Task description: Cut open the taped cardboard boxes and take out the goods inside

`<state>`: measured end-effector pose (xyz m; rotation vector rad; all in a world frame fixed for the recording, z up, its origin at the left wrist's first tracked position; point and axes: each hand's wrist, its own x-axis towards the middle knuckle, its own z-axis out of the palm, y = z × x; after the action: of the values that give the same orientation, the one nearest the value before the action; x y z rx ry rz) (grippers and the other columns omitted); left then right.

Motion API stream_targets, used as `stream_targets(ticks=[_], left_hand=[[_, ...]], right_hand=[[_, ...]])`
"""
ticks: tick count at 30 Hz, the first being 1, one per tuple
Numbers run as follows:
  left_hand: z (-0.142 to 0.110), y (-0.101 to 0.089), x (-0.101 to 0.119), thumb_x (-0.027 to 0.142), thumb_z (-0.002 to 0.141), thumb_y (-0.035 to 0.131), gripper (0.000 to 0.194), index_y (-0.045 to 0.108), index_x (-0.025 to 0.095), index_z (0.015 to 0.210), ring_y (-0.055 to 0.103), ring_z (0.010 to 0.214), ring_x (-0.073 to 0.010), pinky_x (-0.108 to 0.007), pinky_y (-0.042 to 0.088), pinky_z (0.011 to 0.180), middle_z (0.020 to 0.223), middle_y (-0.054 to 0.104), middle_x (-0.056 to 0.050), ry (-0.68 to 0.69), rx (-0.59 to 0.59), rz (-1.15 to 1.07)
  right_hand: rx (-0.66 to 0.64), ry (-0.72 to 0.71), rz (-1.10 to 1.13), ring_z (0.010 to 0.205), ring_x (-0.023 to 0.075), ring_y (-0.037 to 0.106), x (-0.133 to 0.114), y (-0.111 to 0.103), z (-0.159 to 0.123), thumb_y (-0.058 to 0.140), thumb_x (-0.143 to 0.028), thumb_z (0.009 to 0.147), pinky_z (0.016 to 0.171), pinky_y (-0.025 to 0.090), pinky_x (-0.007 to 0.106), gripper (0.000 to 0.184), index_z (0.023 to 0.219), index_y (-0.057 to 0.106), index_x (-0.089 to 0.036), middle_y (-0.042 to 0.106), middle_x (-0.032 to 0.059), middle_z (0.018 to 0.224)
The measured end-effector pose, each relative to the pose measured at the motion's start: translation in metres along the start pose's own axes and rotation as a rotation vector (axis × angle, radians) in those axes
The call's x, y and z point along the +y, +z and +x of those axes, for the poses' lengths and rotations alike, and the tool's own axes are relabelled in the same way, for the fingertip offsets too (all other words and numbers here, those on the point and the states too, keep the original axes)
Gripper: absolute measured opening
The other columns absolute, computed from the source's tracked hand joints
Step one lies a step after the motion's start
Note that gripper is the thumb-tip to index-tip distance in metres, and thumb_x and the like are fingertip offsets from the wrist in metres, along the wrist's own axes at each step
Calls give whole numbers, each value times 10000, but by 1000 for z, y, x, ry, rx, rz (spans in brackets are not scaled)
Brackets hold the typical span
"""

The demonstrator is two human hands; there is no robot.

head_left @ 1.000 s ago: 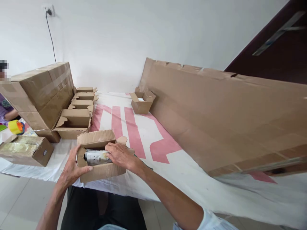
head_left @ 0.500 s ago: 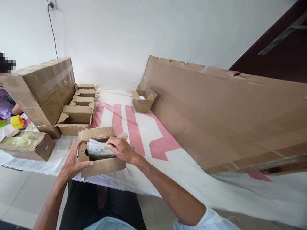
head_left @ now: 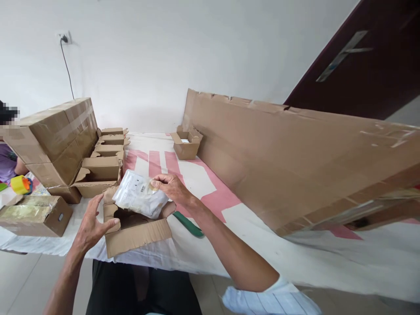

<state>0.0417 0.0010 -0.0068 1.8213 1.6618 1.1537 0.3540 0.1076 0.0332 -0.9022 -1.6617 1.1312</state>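
My right hand (head_left: 170,188) pinches a clear plastic bag (head_left: 138,194) by its right part. Printed black marks show on the bag, and its whitish contents cannot be made out. It hangs tilted over an open cardboard box (head_left: 139,236), whose front flap is folded outward. At that box's left end, my left hand (head_left: 92,225) grips the edge, thumb on the near corner and fingers at the far side. The bag and right hand hide part of the box's inside and back flap. A green curved object (head_left: 188,224), partly hidden by my right forearm, lies to the right.
Several open boxes (head_left: 100,168) line up beside a taped carton stack (head_left: 59,140) at left. A closed box (head_left: 36,214) and yellow tape roll (head_left: 21,184) sit nearer. Another open box (head_left: 186,149) stands by a large cardboard panel (head_left: 278,162). A person's sleeve (head_left: 7,162) shows far left.
The bag has been lifted from inside the box by my right hand and now tilts above it. My left hand stays at the box's left end. The green object has come into clearer view.
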Motion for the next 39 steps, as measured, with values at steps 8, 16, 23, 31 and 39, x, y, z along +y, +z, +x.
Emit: stream_targets(ticks=[8, 16, 23, 31, 39], left_hand=[[24, 11, 40, 634, 644, 949, 993, 604, 201, 1468, 673, 1349, -414, -516, 613, 1033, 1447, 711, -190, -79, -59, -494], [21, 39, 69, 556, 866, 822, 407, 753, 261, 1137, 718, 1232, -371, -543, 559, 1081, 1266, 784, -113, 224, 290, -81], [15, 44, 48, 237, 975, 735, 281, 768, 349, 1231, 620, 1385, -360, -574, 510, 1152, 1394, 696, -120, 727, 301, 388], [9, 42, 52, -79, 861, 523, 780, 605, 318, 1527, 478, 1532, -371, -628, 484, 1185, 1663, 454, -174, 857, 160, 341], [34, 6, 58, 401, 830, 875, 574, 741, 218, 1357, 697, 1235, -326, -384, 632, 923, 1441, 666, -151, 61, 232, -284]], right_hand=[[62, -92, 176, 718, 162, 581, -3, 8, 15, 806, -593, 794, 694, 483, 289, 391, 780, 742, -208, 688, -2, 749], [113, 50, 300, 1002, 268, 716, -3, 39, 8, 712, -770, 828, 826, 593, 365, 593, 1101, 739, -244, 781, 78, 1031], [-205, 260, 892, 1047, 347, 762, -6, 46, -26, 465, -805, 966, 902, 619, 507, 745, 1232, 715, -155, 816, 167, 1114], [-229, 203, 1060, 914, 279, 760, 13, 42, -20, 726, -346, 777, 890, 611, 400, 481, 1225, 712, -172, 837, 103, 1080], [-319, 224, 961, 847, 282, 746, 9, 34, -12, 727, -380, 710, 819, 611, 394, 526, 1194, 713, -175, 832, 95, 1009]])
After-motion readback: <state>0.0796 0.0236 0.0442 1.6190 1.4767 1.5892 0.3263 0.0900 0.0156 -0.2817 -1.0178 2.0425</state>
